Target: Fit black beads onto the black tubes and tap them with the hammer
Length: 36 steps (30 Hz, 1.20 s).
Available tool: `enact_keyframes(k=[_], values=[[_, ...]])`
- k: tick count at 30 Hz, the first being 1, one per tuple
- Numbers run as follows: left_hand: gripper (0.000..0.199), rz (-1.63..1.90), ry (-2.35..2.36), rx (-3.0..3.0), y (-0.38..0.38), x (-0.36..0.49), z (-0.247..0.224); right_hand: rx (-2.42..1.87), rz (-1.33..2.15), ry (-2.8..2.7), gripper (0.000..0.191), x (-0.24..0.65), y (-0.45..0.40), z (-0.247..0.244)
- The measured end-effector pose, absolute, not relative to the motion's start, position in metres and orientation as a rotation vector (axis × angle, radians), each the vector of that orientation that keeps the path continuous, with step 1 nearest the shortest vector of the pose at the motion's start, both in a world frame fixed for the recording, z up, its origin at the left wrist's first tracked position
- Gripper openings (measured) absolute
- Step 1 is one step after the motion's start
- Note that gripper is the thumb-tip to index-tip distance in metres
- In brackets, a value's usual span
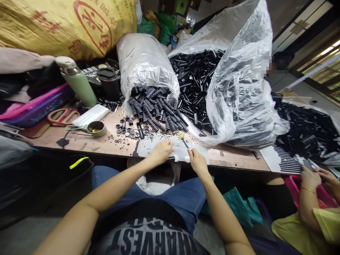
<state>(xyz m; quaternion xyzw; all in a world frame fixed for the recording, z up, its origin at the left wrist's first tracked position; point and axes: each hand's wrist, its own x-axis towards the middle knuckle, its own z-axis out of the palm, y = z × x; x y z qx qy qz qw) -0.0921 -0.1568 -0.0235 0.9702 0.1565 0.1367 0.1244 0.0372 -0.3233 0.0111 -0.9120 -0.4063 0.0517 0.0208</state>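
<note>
My right hand [198,162] is closed around a thin metal stick with a rounded yellow-green end [181,136], which points away from me over a white sheet [148,148]. Above the left part of that sheet, my left hand [162,151] has its fingers bent together; their tips are blurred, and whatever they pinch cannot be made out. Just under it lies a short black piece [170,159], partly hidden by the hand. Small black discs [127,134] and scattered tiny dark bits lie left of the sheet. Behind them, black-and-white ridged tubes [154,106] spill from a plastic bag.
An open clear bag [225,102] of black tubes stands back right. At left are a metal cup [96,128] with yellow contents, red-handled scissors [62,116], a white box [90,115] and a green bottle [78,83]. A co-worker's hands [310,177] are at far right.
</note>
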Motion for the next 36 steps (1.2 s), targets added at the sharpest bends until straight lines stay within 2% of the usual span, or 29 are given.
enact_keyframes(k=[3, 6, 9, 15, 22, 27, 32, 36], values=[[0.025, 0.491, 0.678, 2.898, -0.104, -0.076, -0.021, -2.814, 0.077, -1.28, 0.032, 0.048, -0.33, -0.008], [0.02, 0.353, 0.654, 2.967, -0.053, -0.059, -0.027, -2.636, -0.118, -1.334, 0.03, 0.068, -0.315, -0.01], [0.017, 0.307, 0.538, 2.993, -0.035, -0.051, -0.033, -2.627, -0.314, -1.279, 0.028, 0.108, -0.28, 0.002], [0.022, 0.644, 0.373, 2.762, -0.069, -0.062, -0.023, -2.687, -0.253, -1.393, 0.027, 0.177, -0.219, 0.025], [0.028, 0.902, 0.33, 2.304, -0.115, -0.087, 0.0, -2.475, -0.126, -1.757, 0.026, 0.167, -0.222, 0.041], [0.024, 0.846, 0.413, 2.107, -0.139, -0.087, 0.002, -2.866, -0.242, -1.511, 0.031, 0.17, -0.223, 0.026], [0.025, 0.823, 0.528, 2.046, -0.141, -0.104, 0.004, -2.909, -0.279, -1.426, 0.032, 0.175, -0.225, 0.012], [0.024, 0.862, 0.611, 2.04, -0.137, -0.116, 0.009, -2.879, -0.296, -1.404, 0.031, 0.165, -0.231, 0.027]])
